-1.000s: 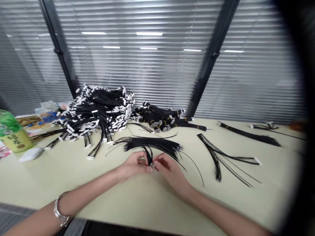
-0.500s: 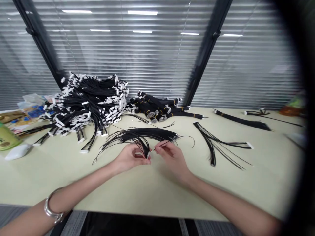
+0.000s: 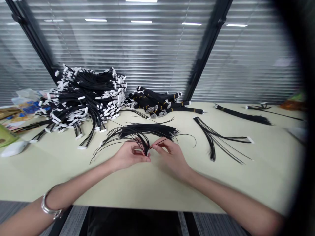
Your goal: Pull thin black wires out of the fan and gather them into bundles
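Note:
My left hand pinches a small white connector from which a fan of black wires spreads up and to the left. Its far wire ends curve down over the table. Close on the right, my right hand grips a single black wire near one end, between thumb and forefinger. The held end points at the connector; whether it touches is too small to tell. Just behind both hands lies a loose bundle of black wires with pale metal tips.
A big heap of black cables with white connectors stands at back left. Beside it are banded wire bundles. To the right lie a part-wired harness and another bundle. A white mouse-like object and a green package sit at far left.
My right hand has drawn a wire from beside the connector, then brought its end back close to it. My left hand keeps its pinch. The camera view has tilted down and shifted right.

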The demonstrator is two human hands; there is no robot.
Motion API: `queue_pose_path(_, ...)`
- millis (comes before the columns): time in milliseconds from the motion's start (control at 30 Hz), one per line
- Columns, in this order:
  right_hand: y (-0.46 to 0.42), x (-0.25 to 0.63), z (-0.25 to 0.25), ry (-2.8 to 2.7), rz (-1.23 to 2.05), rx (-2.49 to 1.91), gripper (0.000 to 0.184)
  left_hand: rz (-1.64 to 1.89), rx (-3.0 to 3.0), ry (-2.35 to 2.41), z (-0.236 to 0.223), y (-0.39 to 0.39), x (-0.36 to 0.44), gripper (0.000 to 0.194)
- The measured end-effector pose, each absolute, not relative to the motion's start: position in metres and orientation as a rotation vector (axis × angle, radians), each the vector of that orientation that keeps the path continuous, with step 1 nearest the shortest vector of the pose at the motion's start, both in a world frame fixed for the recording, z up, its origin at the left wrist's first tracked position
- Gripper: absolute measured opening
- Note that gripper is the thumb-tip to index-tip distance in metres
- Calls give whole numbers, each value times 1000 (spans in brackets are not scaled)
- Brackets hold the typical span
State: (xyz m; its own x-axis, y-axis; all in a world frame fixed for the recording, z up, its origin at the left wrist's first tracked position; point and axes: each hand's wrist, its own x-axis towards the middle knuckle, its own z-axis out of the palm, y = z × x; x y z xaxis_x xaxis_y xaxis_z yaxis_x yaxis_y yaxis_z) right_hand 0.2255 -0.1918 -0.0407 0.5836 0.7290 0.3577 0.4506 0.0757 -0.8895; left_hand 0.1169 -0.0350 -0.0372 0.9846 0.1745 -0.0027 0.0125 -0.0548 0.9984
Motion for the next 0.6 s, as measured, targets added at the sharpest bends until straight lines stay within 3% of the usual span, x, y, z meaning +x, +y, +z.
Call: queue_pose_path(600,-193,228,-43,-1331,-92,-1586,12,109,1697,104,-40,-35,116,28)
